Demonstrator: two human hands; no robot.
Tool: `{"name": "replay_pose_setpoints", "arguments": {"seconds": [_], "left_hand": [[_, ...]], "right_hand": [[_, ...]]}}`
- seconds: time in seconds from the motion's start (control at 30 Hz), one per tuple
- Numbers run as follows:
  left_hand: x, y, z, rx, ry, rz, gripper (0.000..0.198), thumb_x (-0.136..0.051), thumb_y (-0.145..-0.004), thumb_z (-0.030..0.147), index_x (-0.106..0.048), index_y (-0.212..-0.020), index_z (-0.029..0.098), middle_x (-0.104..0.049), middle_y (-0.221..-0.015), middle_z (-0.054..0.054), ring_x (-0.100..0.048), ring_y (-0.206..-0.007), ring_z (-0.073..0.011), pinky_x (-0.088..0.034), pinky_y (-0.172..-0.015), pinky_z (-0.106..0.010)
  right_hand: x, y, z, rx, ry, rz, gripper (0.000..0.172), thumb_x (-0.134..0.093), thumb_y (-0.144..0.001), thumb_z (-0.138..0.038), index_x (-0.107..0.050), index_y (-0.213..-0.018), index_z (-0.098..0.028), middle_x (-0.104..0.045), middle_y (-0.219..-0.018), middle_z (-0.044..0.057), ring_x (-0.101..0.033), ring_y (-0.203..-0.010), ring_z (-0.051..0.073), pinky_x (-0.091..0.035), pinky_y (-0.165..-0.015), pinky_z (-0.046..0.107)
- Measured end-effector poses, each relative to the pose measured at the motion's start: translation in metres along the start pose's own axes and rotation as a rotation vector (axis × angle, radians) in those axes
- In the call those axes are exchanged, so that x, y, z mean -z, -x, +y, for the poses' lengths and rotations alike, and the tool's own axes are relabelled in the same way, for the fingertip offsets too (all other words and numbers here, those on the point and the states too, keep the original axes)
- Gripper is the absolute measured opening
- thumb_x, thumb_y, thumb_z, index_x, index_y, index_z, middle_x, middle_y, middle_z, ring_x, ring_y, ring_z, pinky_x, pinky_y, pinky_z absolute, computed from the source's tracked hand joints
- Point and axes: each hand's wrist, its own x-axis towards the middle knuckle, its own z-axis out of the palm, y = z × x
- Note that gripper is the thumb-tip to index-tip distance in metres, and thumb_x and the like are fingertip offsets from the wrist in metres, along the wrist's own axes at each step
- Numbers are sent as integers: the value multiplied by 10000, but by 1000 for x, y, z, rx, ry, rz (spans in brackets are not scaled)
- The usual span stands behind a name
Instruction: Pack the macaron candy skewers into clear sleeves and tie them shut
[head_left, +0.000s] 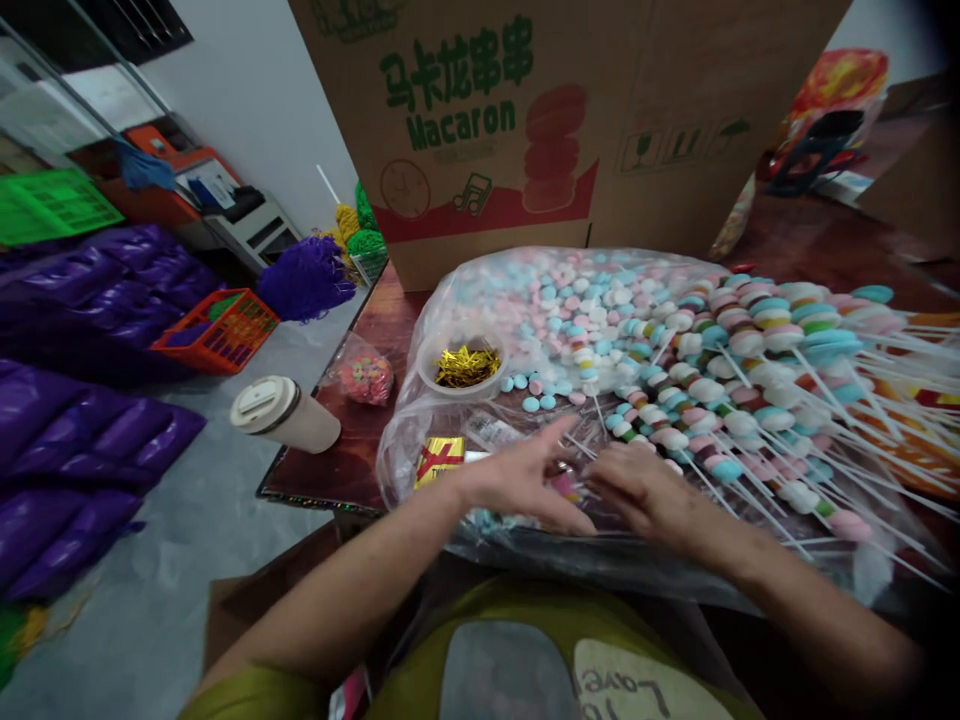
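Observation:
My left hand [529,478] hovers over the near edge of the clear plastic sheet, thumb and fingers spread, with nothing gripped. Close by on the right, the fingers of my right hand [637,488] are bent together; what they hold, if anything, is hidden. A thin white stick [579,444] runs up to its fingertips. Between the hands lies a small pink and yellow piece [564,485], partly covered and blurred. Beyond them, loose pink, white and blue candies [577,300] spread over the plastic. Skewers of stacked candies [742,390] are heaped beside my right hand.
A bowl of gold twist ties [469,367] stands left of the candies. Near it are a yellow and red packet [440,460], a bag of small colourful pieces [366,380] and a lidded cup [289,412] at the table edge. A large cardboard box [600,130] blocks the back.

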Motion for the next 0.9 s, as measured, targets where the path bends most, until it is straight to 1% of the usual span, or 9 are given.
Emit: {"name": "replay_pose_setpoints", "arguments": {"seconds": [0.07,0.13,0.23,0.43,0.57,0.67,0.73,0.8,0.9], "left_hand": [[22,10,2,9,-57,-62,562,-619,-724,364,-431,-1218,173,-536,-1133,-96,-507,-1020,-198,-410,-808,-288],[33,19,4,64,-169,-200,303,-535,-792,379,-553,-995,154,-583,-903,-40,-541,-858,-159,-409,-737,-261],[22,28,3,162,-23,-298,301,-409,-855,434,-514,-821,154,-524,-683,19,-507,-604,-92,-396,-591,-214],[-27,44,-11,269,403,-52,346,-411,-825,528,-428,-848,183,-456,-600,53,-401,-407,-44,-304,-397,-164],[-41,45,-17,353,559,103,257,-372,-848,448,-409,-886,196,-449,-544,67,-390,-361,-55,-300,-369,-167],[-44,41,-21,407,523,301,213,-356,-846,391,-419,-817,190,-433,-519,65,-405,-366,-70,-325,-389,-185],[-42,41,-24,380,462,426,224,-344,-850,391,-425,-810,186,-444,-557,53,-427,-407,-77,-350,-421,-195],[-38,44,-24,324,377,510,246,-322,-861,404,-428,-820,185,-461,-611,36,-455,-476,-89,-379,-474,-208],[-34,50,-24,275,44,561,230,-341,-862,387,-432,-790,189,-480,-664,8,-485,-607,-128,-396,-594,-250]], "right_hand": [[14,2,7,-17,-13,38,228,-361,-898,-218,-550,-782,-164,-562,-701,48,-481,-685,157,-336,-640,297],[29,2,10,1,-5,65,226,-359,-904,-229,-538,-781,-168,-543,-685,43,-468,-675,156,-334,-636,296],[41,-2,8,49,39,85,213,-368,-897,-227,-530,-771,-168,-543,-672,47,-461,-677,163,-324,-650,310],[28,-14,-3,81,89,-8,205,-378,-871,-169,-515,-719,-163,-552,-669,43,-448,-659,158,-305,-632,298],[14,-30,-5,79,72,-34,250,-362,-882,-201,-507,-683,-161,-533,-638,39,-451,-636,152,-313,-607,281],[5,-42,-7,46,-3,-2,207,-382,-870,-212,-516,-719,-168,-535,-678,38,-467,-667,153,-343,-635,284],[-2,-45,-10,-108,-120,171,133,-416,-859,-253,-520,-859,-170,-551,-773,50,-485,-719,162,-372,-660,297],[-12,-44,-17,-326,-362,277,220,-466,-840,-341,-477,-987,-178,-547,-805,40,-497,-695,152,-401,-620,286],[-32,-41,-33,-513,-891,57,309,-510,-794,-465,-470,-923,-188,-502,-642,-32,-443,-487,94,-356,-432,218]]}}
